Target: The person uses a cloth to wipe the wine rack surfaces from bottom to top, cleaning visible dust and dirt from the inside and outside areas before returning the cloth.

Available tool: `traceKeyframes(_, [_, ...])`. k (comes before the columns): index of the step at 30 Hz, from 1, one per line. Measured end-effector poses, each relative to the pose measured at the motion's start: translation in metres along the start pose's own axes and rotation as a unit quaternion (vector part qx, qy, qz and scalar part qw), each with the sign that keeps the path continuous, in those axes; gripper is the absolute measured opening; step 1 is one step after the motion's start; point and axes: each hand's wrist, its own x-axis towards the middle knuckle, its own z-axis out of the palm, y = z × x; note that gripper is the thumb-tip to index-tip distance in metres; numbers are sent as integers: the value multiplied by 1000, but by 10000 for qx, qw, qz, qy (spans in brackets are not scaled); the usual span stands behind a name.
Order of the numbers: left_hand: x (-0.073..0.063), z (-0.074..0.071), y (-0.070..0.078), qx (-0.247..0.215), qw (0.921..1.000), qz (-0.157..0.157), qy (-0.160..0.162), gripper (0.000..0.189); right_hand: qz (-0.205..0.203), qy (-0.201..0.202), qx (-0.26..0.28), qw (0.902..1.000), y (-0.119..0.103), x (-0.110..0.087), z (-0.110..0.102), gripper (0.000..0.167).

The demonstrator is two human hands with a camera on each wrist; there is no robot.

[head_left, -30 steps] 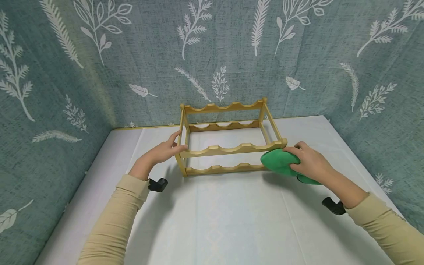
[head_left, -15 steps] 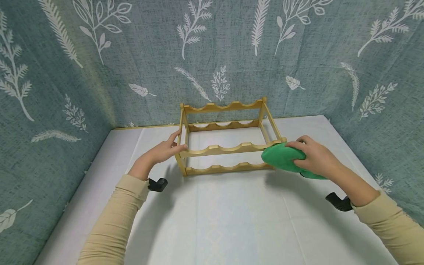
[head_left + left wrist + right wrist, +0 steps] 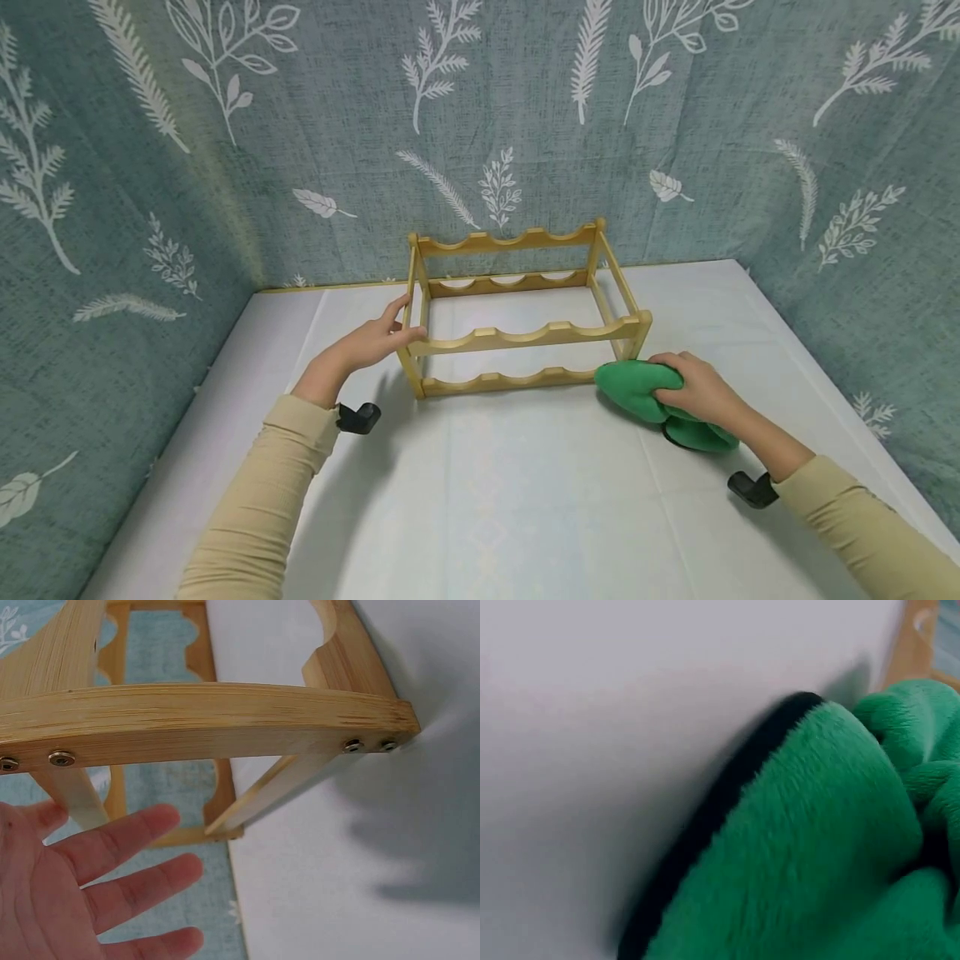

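A light wooden wine rack (image 3: pixel 528 336) with scalloped rails stands on the white table. My left hand (image 3: pixel 372 340) is at its left side, thumb at the front rail's corner and a finger against the side frame. Several straight, spread fingers (image 3: pixel 146 892) of that hand show in the left wrist view below a wooden side bar (image 3: pixel 217 724). My right hand (image 3: pixel 697 389) grips a bunched green fleece cloth (image 3: pixel 636 388) with black edging, low by the rack's front right leg, whose foot it hides. In the right wrist view the cloth (image 3: pixel 802 847) lies close to the table; the hand is unseen.
The white-covered table (image 3: pixel 540 500) extends in front of the rack. Teal fabric (image 3: pixel 525 125) with white leaf prints hangs behind and on both sides. A black wrist mount (image 3: pixel 358 418) juts from the left sleeve, another (image 3: pixel 752 490) from the right.
My right hand rose slightly along the rack's front right corner with the cloth, then came down to the lower part of the front right leg. The left hand and the rack stay put.
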Motion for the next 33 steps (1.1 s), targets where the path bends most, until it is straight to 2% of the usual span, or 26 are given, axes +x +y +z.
traceKeyframes(4, [0, -1, 0, 9, 10000, 9, 21, 90, -92, 235, 275, 9993, -7, 0, -14, 41])
traceKeyframes(11, [0, -1, 1, -2, 10000, 19, 17, 90, -248, 586, 184, 9978, -24, 1, -44, 39])
traceKeyframes(16, [1, -1, 0, -21, 10000, 39, 15, 90, -352, 643, 131, 9972, -34, 1, -61, 39])
traceKeyframes(19, [1, -1, 0, -29, 10000, 28, -7, 90, -328, 639, 268, 9971, -41, 1, -64, 41])
traceKeyframes(24, [2, -1, -1, 14, 10000, 29, -13, 90, -733, 527, 484, 9947, -62, 8, -45, 42])
traceKeyframes(28, [1, 0, -1, 40, 10000, 22, -29, 90, -1159, 415, 690, 9900, -91, 21, -16, 43])
traceKeyframes(33, [0, 0, 1, 47, 10000, -4, -62, 90, -1496, 426, 777, 9848, -135, 38, 27, 43])
